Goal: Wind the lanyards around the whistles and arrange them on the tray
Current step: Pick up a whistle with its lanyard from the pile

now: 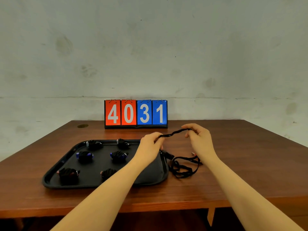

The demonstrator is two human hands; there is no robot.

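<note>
Black tray (55,169) sat at our left on the table (250,155), six wound whistles (84,155) already laid there in neat pairs, likely to leave the right side free. Our left hand (150,145) pinched one end of a cord (173,132) and our right hand (199,136) pinched the other, stretching it between them above the table, probably to straighten it for winding. More loose cord (183,165) lay tangled just right of the tray.
</note>
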